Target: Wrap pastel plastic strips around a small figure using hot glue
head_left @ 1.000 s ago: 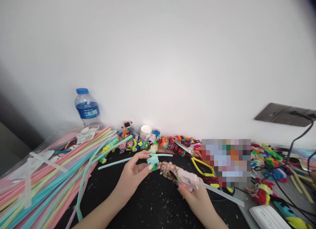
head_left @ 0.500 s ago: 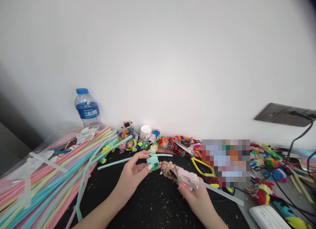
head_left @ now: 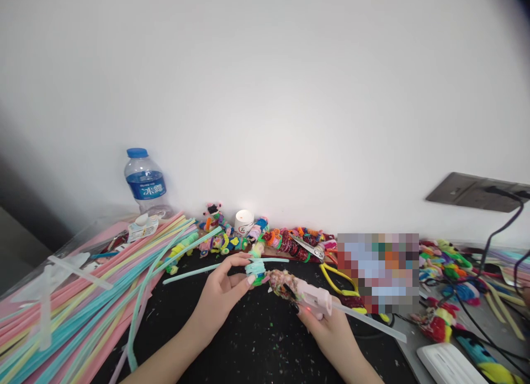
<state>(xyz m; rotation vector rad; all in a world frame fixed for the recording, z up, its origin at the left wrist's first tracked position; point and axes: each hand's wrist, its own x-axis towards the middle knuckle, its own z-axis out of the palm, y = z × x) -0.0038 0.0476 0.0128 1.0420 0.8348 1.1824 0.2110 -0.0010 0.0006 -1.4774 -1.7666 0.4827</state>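
1. Head view: left hand (head_left: 219, 296) pinches a teal-wrapped piece (head_left: 255, 268) above the black mat (head_left: 248, 351).
2. Right hand (head_left: 331, 331) grips a glue gun (head_left: 313, 299), tip just right of the piece; gluing seems the step, calling for steady aim.
3. Scissors (head_left: 318, 252) lie farther right; pipe cleaners (head_left: 97, 296) spread left.

Noted on plastic water bottle (head_left: 139, 164), nine o'clock from view centre: large white Chinese characters on blue label (head_left: 147, 186), apparently 冰露, with smaller illegible line above. On white paper cup (head_left: 244, 221), seven o'clock: dark print, unreadable.
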